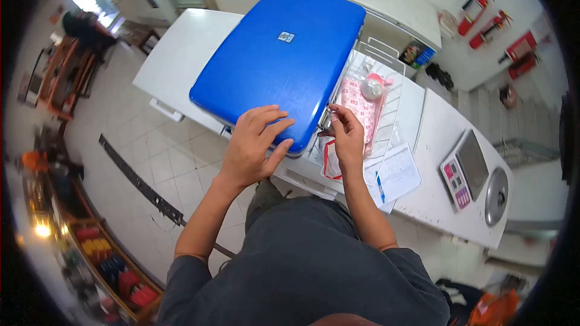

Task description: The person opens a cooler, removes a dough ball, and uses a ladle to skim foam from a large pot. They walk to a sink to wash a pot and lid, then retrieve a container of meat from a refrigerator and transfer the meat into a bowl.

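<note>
A large blue hard-shell case (272,54) with a small square label lies across white cabinets in front of me. My left hand (257,145) rests on its near corner, fingers outstretched and thumb apart. At the case's right edge my right hand (344,136) has its thumb and forefinger bent together at a small metal latch (325,122). The exact grip on the latch is partly hidden by the fingers. Close to the right hand, a white wire basket (389,108) holds a pink-patterned packet (357,104) and a bagged round item (371,89).
Written paper (399,175) with a blue pen (380,187) lies right of my forearm. A digital scale (464,169) and a round metal lid (496,196) sit farther right. Fire extinguishers (475,11) hang on the wall. Another person (87,27) is far left.
</note>
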`<state>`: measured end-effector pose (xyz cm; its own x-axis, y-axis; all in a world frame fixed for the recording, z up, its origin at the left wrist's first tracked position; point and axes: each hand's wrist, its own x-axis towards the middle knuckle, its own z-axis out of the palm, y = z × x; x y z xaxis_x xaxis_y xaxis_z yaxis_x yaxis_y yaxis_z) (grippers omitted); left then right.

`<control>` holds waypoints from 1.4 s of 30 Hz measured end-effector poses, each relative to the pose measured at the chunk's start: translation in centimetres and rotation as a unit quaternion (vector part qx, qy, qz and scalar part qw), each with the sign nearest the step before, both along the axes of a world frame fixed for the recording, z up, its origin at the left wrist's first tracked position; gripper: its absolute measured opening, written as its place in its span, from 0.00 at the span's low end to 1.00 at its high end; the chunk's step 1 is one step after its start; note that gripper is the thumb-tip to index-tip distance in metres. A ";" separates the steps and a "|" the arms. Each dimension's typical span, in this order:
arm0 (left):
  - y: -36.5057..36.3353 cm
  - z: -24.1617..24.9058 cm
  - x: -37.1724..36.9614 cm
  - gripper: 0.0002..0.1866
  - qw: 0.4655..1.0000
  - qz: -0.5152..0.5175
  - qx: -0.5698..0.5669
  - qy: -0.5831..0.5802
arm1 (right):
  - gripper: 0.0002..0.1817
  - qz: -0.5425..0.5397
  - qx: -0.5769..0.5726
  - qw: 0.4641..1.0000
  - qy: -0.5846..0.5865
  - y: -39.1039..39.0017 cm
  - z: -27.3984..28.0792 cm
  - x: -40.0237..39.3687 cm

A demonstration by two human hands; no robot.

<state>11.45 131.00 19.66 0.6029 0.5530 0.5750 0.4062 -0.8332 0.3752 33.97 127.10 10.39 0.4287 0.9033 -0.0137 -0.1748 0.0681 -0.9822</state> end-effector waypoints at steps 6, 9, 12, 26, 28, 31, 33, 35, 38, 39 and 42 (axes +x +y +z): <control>6.6 1.7 1.0 0.22 0.967 -0.226 -0.055 0.104 | 0.10 -0.150 -0.037 0.985 -0.081 0.4 -0.2 -2.5; 8.0 1.4 2.3 0.24 0.931 -0.317 -0.028 0.176 | 0.09 -0.183 -0.070 0.973 -0.118 -0.3 2.7 -4.9; 9.2 1.4 4.3 0.27 0.901 -0.383 0.026 0.200 | 0.12 -0.214 -0.045 0.951 -0.218 -1.0 3.6 -6.2; 11.9 1.5 12.5 0.24 0.759 -0.581 0.044 0.291 | 0.20 -0.155 -0.004 0.987 0.037 -4.0 1.3 -5.5; 12.2 3.9 12.1 0.24 0.773 -0.572 0.044 0.271 | 0.22 -0.138 -0.007 0.990 0.036 -3.6 1.3 -5.0; 13.1 10.9 9.6 0.27 0.794 -0.538 0.041 0.278 | 0.22 -0.124 -0.040 0.990 0.053 -3.3 1.9 -4.7; 15.2 15.0 6.3 0.30 0.828 -0.515 0.053 0.214 | 0.22 -0.129 -0.041 0.990 0.049 -3.1 1.4 -4.5; 18.3 17.7 2.0 0.38 0.861 -0.490 0.001 0.137 | 0.23 -0.125 -0.036 0.990 0.055 -2.6 0.7 -4.6; 23.4 17.6 -5.6 0.44 0.909 -0.413 -0.024 -0.044 | 0.22 -0.132 -0.032 0.989 0.060 -2.2 0.7 -4.4; 24.8 17.5 -7.3 0.43 0.907 -0.411 -0.042 -0.084 | 0.22 -0.128 -0.035 0.989 0.065 -2.1 0.8 -4.3; 27.0 16.9 -11.2 0.38 0.898 -0.376 -0.127 -0.189 | 0.20 -0.130 -0.052 0.988 0.063 -1.7 1.4 -4.3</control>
<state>0.29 157.99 36.52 0.6489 0.2144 0.7300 -0.4315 -0.6865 0.5852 29.62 125.41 11.82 0.6350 0.7540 -0.1680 -0.2859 0.0274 -0.9579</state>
